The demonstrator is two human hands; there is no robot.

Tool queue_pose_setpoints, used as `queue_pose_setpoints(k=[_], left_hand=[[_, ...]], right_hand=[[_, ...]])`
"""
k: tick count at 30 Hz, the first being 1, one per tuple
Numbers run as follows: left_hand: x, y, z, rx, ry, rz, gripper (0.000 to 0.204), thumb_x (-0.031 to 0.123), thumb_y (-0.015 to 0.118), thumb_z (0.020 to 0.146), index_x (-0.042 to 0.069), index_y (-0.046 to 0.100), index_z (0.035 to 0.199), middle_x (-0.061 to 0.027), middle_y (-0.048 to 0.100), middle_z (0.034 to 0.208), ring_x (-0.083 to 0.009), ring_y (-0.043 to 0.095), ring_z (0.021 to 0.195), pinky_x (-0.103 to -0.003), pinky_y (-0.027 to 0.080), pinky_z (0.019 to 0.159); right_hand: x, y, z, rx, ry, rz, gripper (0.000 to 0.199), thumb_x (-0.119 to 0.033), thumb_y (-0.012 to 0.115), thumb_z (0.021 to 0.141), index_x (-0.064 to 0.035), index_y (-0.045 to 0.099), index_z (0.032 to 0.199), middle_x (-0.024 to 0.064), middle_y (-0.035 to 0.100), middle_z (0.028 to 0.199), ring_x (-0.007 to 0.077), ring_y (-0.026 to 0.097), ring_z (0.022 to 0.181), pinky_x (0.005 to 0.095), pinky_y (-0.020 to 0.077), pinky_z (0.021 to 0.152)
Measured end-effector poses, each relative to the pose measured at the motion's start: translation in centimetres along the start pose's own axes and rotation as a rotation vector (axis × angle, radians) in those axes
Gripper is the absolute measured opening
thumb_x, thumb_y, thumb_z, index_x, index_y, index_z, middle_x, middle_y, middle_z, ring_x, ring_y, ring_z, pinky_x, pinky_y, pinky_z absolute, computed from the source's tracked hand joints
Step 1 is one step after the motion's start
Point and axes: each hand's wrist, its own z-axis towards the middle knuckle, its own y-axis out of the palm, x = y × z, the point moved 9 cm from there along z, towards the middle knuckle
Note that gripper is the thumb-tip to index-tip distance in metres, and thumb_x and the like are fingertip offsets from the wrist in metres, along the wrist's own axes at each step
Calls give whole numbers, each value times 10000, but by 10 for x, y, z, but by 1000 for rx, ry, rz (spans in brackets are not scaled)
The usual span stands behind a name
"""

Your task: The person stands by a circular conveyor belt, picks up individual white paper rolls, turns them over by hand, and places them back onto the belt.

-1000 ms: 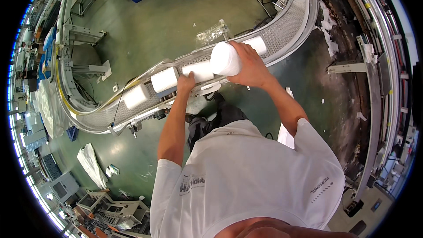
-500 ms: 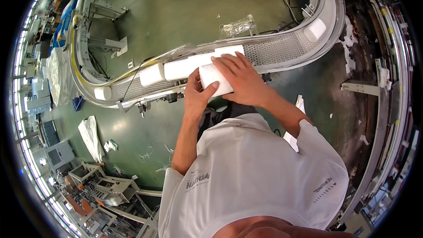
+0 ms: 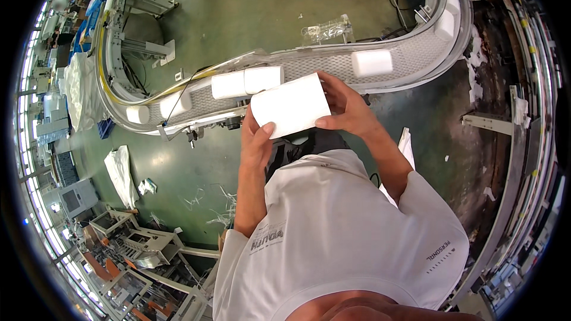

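Both my hands hold a white paper roll (image 3: 290,107) between them, lifted in front of me at the near edge of the conveyor. My left hand (image 3: 257,137) is closed on its left end, thumb on the near side. On the right end my right hand (image 3: 347,106) grips it, thumb at the lower corner and fingers partly hidden behind. Just beyond, a pair of white rolls (image 3: 247,81) lies end to end on the perforated conveyor belt (image 3: 315,68). To the right another white roll (image 3: 372,63) lies alone on the belt.
More white rolls (image 3: 176,104) sit on the belt to the left, and several (image 3: 445,24) come round the right bend. A clear plastic wrap (image 3: 326,31) lies beyond the conveyor. White sheeting (image 3: 121,175) is on the green floor, with machinery (image 3: 143,241) at lower left.
My hands have brought the roll nearer and turned it, and its long side now shows. My right hand has moved from its top to its right end. Rolls on the belt have shifted left.
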Motion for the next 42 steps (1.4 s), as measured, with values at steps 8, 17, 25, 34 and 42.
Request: queue_pose_setpoints(k=[8, 17, 25, 34, 42], left_hand=[[-5, -4, 1, -24, 2, 106, 1019, 617, 711, 750, -17, 315, 1443, -142, 475, 1369, -259, 465, 1283, -396, 373, 1077], [-45, -21, 3, 40, -148, -225, 1022, 834, 375, 775, 61, 355, 1443, -114, 446, 1442, -282, 453, 1311, -453, 393, 1083], [-40, -27, 2, 28, -91, -293, 1062, 835, 463, 732, 45, 354, 1433, -112, 471, 1408, -266, 469, 1289, -446, 393, 1081], [16, -25, -4, 70, 268, 204, 1185, 851, 618, 600, -26, 401, 1368, -150, 530, 1295, -254, 531, 1198, -393, 446, 1004], [55, -5, -16, 144, 437, 561, 1191, 838, 663, 596, -45, 419, 1357, -177, 563, 1245, -254, 553, 1158, -378, 436, 989]], right_hand=[[-23, 13, -7, 15, -94, -335, 1051, -221, 865, 650, -26, 266, 1492, 189, 465, 1397, 282, 503, 1247, 396, 403, 1031], [-57, 65, -16, 24, -181, -784, 1136, -341, 905, 572, -41, 275, 1468, 196, 439, 1347, 363, 478, 1240, 433, 412, 1018], [-55, 69, -14, -9, -214, -699, 1067, -246, 871, 615, -25, 262, 1463, 203, 423, 1357, 363, 469, 1245, 443, 419, 1008], [-26, 46, -12, -119, -153, -415, 1065, -100, 839, 622, -52, 245, 1503, 134, 377, 1466, 249, 371, 1363, 414, 282, 1131], [-28, 42, -7, -155, -244, -298, 1000, -90, 816, 648, -92, 282, 1494, 125, 446, 1420, 254, 433, 1318, 407, 356, 1095]])
